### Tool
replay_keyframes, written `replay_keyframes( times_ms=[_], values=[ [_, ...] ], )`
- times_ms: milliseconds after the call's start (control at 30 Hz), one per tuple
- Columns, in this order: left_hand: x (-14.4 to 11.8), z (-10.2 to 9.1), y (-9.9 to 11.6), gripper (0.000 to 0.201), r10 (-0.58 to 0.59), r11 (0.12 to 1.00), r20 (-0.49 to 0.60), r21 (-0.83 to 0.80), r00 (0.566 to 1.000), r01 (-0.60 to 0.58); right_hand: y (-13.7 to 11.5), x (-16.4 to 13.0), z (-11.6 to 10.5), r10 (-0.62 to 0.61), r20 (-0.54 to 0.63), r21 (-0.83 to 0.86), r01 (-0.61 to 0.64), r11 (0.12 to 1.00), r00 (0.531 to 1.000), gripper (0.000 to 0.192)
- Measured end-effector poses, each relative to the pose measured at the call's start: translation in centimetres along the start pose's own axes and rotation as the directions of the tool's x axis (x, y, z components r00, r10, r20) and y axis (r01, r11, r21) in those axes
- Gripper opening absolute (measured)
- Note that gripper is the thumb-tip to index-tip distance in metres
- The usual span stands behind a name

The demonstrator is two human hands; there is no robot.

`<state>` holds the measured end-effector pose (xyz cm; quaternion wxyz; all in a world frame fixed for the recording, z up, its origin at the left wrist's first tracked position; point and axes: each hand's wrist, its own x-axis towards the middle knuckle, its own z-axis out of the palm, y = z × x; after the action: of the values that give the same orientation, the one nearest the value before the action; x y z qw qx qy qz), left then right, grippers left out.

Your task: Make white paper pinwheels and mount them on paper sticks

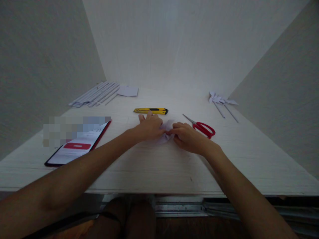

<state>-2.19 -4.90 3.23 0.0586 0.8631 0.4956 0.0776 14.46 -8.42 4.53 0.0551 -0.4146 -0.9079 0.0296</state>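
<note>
A small piece of white folded paper [166, 132] is shown at the middle of the pale desk [159, 172], pressed between the two hands. The left hand [149, 127] is laid flat on its left part, fingers extended and pressing down; the right hand [187, 136] is curled over its right edge, fingers pinched on the paper. Most of the sheet is hidden beneath the hands — its shape cannot be made out. Just beyond the left hand a yellow utility knife [151, 111] is seen, its near edge partly covered by the fingertips. Red-handled scissors [201, 126] lie just beside the right hand. At far left a bundle of thin white rods [96, 94] and a white sheet [128, 91] are placed; at far right, two paper pinwheels [221, 100] on sticks. A phone [77, 146] lies at left — part of its screen is blurred.
</note>
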Motion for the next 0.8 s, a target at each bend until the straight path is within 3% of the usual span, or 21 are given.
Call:
replay_keyframes(
  times_ms=[167,300,467,800],
  values=[
    [1.8,-1.8,0.5,0.043,-0.035,0.999,0.199,0.032,0.979,0.030,0.1,-0.2,-0.1,-0.012,0.010,-0.013,0.012,1.000,1.000,0.036],
    [2.7,-3.2,1.1,0.032,-0.013,1.000,0.275,0.002,0.961,0.013,0.4,-0.4,-0.1,-0.029,0.011,-0.014,0.029,0.999,1.000,0.039],
    [3.8,-4.8,2.5,0.019,-0.072,0.996,0.340,-0.031,0.938,0.088,0.7,-0.6,0.2,-0.032,0.011,-0.004,0.032,0.999,0.999,0.039],
    [5.4,-4.8,3.0,0.010,-0.097,0.989,0.436,-0.058,0.895,0.135,1.1,-0.8,0.3,-0.067,0.005,0.029,0.067,0.997,0.998,0.043]
  ],
)
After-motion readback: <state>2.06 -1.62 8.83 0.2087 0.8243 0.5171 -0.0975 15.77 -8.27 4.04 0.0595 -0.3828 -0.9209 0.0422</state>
